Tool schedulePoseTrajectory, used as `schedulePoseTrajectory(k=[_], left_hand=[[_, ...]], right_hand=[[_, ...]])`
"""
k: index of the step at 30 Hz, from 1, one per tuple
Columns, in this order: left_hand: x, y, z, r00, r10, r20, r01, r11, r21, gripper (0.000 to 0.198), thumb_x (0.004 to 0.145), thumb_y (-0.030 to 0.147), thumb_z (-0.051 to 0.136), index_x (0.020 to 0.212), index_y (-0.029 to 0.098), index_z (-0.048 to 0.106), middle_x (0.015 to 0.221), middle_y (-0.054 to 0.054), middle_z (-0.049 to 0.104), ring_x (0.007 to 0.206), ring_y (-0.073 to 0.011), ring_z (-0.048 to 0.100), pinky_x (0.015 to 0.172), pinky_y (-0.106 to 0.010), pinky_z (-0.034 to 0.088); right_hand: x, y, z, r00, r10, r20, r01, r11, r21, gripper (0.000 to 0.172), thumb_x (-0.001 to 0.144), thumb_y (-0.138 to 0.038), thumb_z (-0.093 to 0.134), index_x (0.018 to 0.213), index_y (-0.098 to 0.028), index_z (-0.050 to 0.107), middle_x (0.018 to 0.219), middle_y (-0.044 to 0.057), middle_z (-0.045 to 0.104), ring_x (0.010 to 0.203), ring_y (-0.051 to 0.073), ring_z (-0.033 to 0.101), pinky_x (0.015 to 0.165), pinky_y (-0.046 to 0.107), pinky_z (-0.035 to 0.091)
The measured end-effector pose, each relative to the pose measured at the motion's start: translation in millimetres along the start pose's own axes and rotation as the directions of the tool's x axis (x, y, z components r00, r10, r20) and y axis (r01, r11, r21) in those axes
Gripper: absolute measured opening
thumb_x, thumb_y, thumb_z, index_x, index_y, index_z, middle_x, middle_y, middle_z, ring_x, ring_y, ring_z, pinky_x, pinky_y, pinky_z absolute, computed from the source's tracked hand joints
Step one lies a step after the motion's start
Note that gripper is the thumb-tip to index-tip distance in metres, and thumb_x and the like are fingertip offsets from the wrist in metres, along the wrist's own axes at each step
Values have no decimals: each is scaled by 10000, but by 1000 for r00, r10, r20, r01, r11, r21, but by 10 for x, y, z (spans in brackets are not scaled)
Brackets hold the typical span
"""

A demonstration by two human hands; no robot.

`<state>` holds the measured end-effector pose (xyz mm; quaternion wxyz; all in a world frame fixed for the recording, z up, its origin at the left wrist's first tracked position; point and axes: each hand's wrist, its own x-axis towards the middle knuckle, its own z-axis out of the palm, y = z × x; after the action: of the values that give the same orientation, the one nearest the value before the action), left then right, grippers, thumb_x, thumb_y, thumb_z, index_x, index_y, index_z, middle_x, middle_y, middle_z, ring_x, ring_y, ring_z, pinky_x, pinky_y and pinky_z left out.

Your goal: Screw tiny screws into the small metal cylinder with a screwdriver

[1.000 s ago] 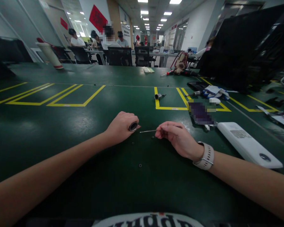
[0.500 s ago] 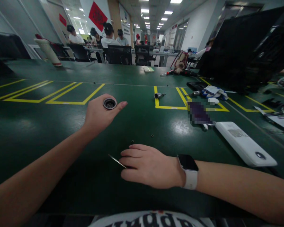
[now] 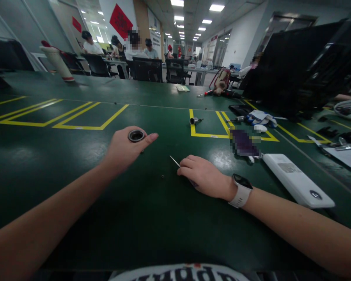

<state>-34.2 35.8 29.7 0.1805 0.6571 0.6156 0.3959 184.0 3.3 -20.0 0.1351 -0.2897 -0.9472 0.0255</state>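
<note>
My left hand (image 3: 123, 150) is wrapped round a dark round part with a metal rim (image 3: 136, 136), its open end facing up and the thumb stretched along its side. Most of that part is hidden in the palm. In my right hand (image 3: 203, 175) is a thin silver metal tool (image 3: 174, 161), its tip sticking out toward the upper left; the fingers cover the rest, so its kind is unclear. A small ring-like piece (image 3: 163, 176) lies on the green table (image 3: 152, 226) between the hands. Another tiny dark piece (image 3: 142, 151) shows just below my left thumb.
Two metal parts with thin shafts, one nearer (image 3: 194, 121) and one farther (image 3: 239, 118), lie by the yellow tape. To the right are a blurred-out phone (image 3: 244, 142), a white power bank (image 3: 298, 179), gloves (image 3: 261, 118) and a clipboard (image 3: 345, 150). People sit farther back.
My right hand has moved up and to the right with the thin tool. My left hand is slightly lower. The ring-like piece once seen farther right no longer shows; a tiny piece appears below my left thumb.
</note>
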Motion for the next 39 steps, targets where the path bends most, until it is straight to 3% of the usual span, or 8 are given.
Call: schedulePoseTrajectory(k=[3, 5, 10, 14, 16, 20, 31, 39], left_hand=[[-64, 79, 44, 987, -139, 85, 153, 970, -189, 201, 656, 337, 707, 633, 187, 575, 533, 32, 527, 457, -102, 442, 433, -223, 310], [-83, 105, 85, 963, -199, 182, 251, 905, -343, 184, 678, 302, 697, 653, 176, 565, 522, 45, 504, 389, -64, 369, 379, -200, 250], [-69, 216, 172, 889, -297, 347, 452, 689, -566, 119, 703, 150, 675, 664, 139, 563, 552, 34, 516, 400, -46, 429, 359, -156, 295], [-102, 351, 201, 825, -375, 423, 558, 427, -712, 107, 754, 30, 549, 688, 99, 596, 675, -53, 611, 617, -119, 606, 562, -204, 507], [-146, 373, 208, 809, -385, 444, 572, 348, -743, 186, 756, -34, 472, 761, 88, 612, 745, -85, 637, 715, -157, 643, 674, -259, 548], [-236, 310, 221, 820, -334, 465, 568, 377, -732, 284, 714, -84, 494, 910, 70, 630, 892, -125, 665, 847, -206, 657, 794, -321, 559], [-285, 248, 224, 836, -300, 460, 546, 540, -640, 298, 684, -17, 583, 930, 121, 675, 954, -80, 684, 883, -169, 650, 829, -263, 545], [-338, 223, 293, 800, -297, 522, 589, 553, -589, 309, 665, 1, 612, 943, 121, 672, 924, -72, 704, 851, -161, 661, 818, -256, 539]], right_hand=[[-111, 3, -75, 978, 141, -156, -101, 966, 239, 219, 854, -106, 493, 1057, -127, 572, 1056, 106, 603, 951, 208, 539, 810, 371, 456], [-171, 7, -128, 908, 339, -244, -175, 839, 515, 208, 891, -193, 488, 1080, -167, 570, 1031, 74, 620, 941, 180, 569, 831, 360, 464], [-277, 63, -145, 703, 705, -97, -167, 296, 940, 253, 865, -399, 530, 877, -164, 624, 780, 26, 629, 740, 142, 598, 707, 310, 489], [-305, 108, -50, 632, 774, 21, -179, 120, 976, 207, 784, -370, 646, 801, -172, 586, 686, -17, 587, 653, 114, 558, 653, 276, 464], [-311, 121, -13, 646, 763, 29, -202, 135, 970, 201, 787, -368, 641, 805, -179, 577, 689, -23, 582, 656, 110, 551, 658, 273, 458], [-314, 135, 15, 675, 738, 26, -271, 214, 939, 221, 811, -398, 601, 817, -179, 570, 706, -16, 577, 667, 118, 552, 660, 283, 458], [-301, -26, -191, 800, 588, -119, -433, 702, 565, 163, 847, -311, 560, 766, -173, 591, 678, 4, 611, 639, 146, 563, 580, 274, 416], [-346, -62, -3, 799, 538, -270, -245, 701, 670, 114, 865, -268, 553, 807, -175, 587, 730, -2, 596, 669, 121, 560, 590, 239, 442]])
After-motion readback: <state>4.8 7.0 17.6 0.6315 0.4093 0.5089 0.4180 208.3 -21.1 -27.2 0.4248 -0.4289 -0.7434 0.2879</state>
